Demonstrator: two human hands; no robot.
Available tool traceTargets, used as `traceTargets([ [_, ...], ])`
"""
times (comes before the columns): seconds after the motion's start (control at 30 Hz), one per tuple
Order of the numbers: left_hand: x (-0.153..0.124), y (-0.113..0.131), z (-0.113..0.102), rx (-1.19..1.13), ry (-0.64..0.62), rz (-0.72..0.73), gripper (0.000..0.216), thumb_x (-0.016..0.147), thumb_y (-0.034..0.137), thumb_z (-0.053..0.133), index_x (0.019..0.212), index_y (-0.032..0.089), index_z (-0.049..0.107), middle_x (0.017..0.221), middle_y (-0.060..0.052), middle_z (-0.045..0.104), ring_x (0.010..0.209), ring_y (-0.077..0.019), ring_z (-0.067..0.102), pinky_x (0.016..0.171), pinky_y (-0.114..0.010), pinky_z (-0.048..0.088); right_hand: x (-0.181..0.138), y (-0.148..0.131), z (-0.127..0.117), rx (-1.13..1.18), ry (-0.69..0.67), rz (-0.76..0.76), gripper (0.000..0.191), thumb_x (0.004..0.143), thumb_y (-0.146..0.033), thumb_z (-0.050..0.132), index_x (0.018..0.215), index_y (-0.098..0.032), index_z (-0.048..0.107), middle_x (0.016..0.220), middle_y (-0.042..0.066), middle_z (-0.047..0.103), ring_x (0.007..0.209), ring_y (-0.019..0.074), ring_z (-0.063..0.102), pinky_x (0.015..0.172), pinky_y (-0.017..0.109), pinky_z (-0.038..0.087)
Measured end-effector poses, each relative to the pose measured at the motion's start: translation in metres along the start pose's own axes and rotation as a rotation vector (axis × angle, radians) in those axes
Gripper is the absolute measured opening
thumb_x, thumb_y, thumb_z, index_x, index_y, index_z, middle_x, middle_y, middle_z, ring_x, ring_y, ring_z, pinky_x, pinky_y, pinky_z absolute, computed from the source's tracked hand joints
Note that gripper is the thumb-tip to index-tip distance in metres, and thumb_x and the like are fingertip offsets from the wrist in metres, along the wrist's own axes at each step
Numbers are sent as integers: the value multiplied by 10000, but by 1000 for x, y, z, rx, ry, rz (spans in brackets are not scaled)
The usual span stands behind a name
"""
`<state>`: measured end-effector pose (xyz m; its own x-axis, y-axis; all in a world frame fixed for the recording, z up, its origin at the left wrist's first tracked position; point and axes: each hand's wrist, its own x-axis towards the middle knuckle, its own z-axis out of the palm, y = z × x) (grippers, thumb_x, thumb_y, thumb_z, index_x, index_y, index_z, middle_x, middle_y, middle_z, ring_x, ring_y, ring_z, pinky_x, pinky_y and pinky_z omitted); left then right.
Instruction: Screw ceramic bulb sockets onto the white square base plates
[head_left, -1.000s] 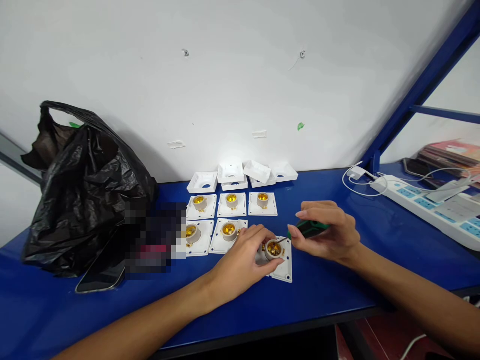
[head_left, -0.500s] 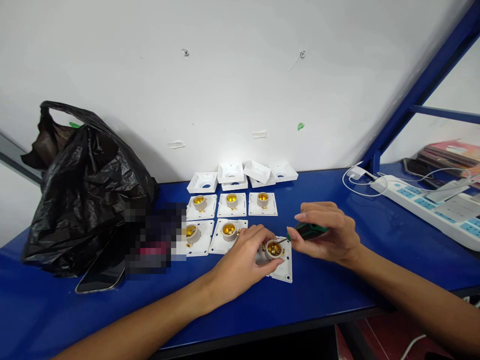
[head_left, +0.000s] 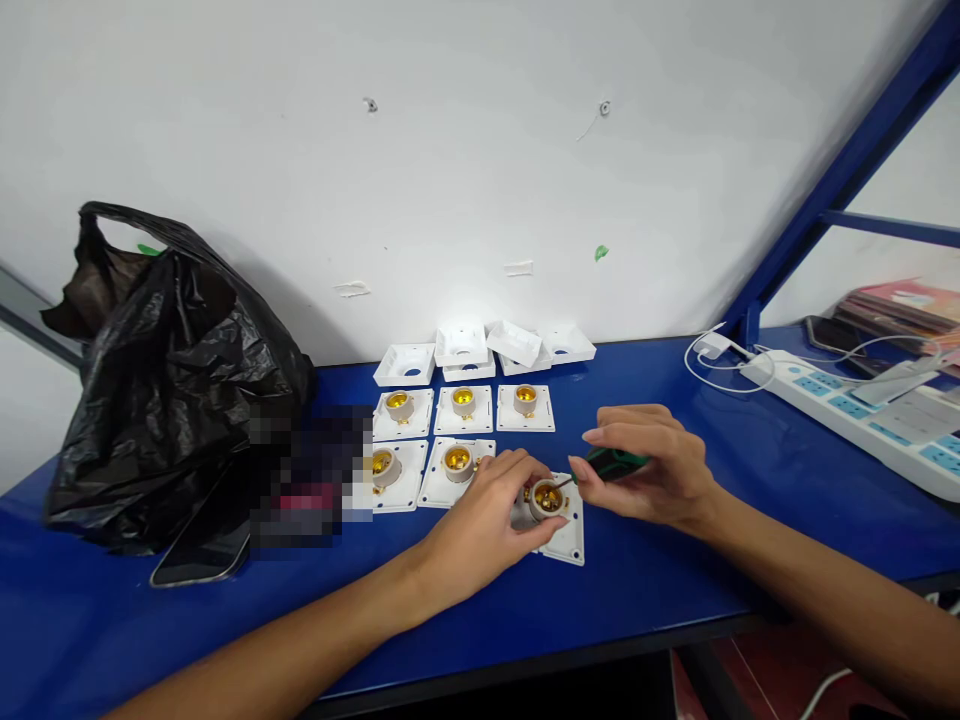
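Note:
My left hand (head_left: pixel 487 515) grips a lamp socket (head_left: pixel 547 498) with a brass inside, mounted on a white square plate (head_left: pixel 568 538) on the blue table. My right hand (head_left: pixel 652 468) is closed on a screwdriver with a green and black handle (head_left: pixel 611 463); its thin shaft points left and down to the socket's rim. Several more sockets on white plates (head_left: pixel 463 408) lie in rows just behind my left hand.
Empty white plate boxes (head_left: pixel 461 345) line the wall. A black plastic bag (head_left: pixel 157 380) and a phone (head_left: pixel 206 548) sit at the left. A white power strip (head_left: pixel 862 415) with cables lies at the right, near a blue frame post (head_left: pixel 825 190). The table's front edge (head_left: pixel 562 655) is close.
My right hand with the screwdriver has shifted slightly left, toward the socket. My left hand has stayed on the socket.

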<state>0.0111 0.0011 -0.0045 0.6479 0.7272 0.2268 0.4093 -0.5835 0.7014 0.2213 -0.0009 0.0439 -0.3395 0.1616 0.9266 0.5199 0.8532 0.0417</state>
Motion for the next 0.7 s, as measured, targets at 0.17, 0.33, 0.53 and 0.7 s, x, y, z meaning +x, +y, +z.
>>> traceTargets([
  [0.17, 0, -1, 0, -5, 9, 12, 272, 888, 223, 822, 1066, 226, 615, 1040, -8, 671, 1001, -234, 638, 980, -421, 445, -4, 2, 3, 24, -27, 53, 253, 903, -200, 715, 1123, -248, 599, 623, -78, 666, 481, 126, 621, 427, 246, 520],
  [0.33, 0, -2, 1, -5, 19, 18, 265, 891, 245, 818, 1058, 228, 613, 1059, -18, 682, 1014, -245, 646, 1000, -436, 448, -12, 6, 6, 45, -17, 112, 331, 886, -207, 740, 1184, -242, 601, 728, -52, 721, 533, 130, 657, 472, 248, 554],
  [0.53, 1, 0, 0, -13, 10, 13, 251, 896, 251, 807, 1066, 231, 623, 1069, -30, 696, 1030, -254, 648, 992, -433, 462, -16, 8, 6, 36, -23, 153, 381, 884, -212, 751, 1232, -262, 605, 817, -44, 749, 539, 118, 658, 475, 246, 559],
  [0.7, 0, 1, -1, -21, 7, 11, 247, 897, 254, 813, 1064, 226, 633, 1059, -24, 695, 1016, -247, 646, 1004, -435, 455, -13, 6, 4, 42, -44, 143, 368, 879, -197, 760, 1205, -257, 602, 825, -43, 755, 562, 122, 676, 506, 252, 581],
])
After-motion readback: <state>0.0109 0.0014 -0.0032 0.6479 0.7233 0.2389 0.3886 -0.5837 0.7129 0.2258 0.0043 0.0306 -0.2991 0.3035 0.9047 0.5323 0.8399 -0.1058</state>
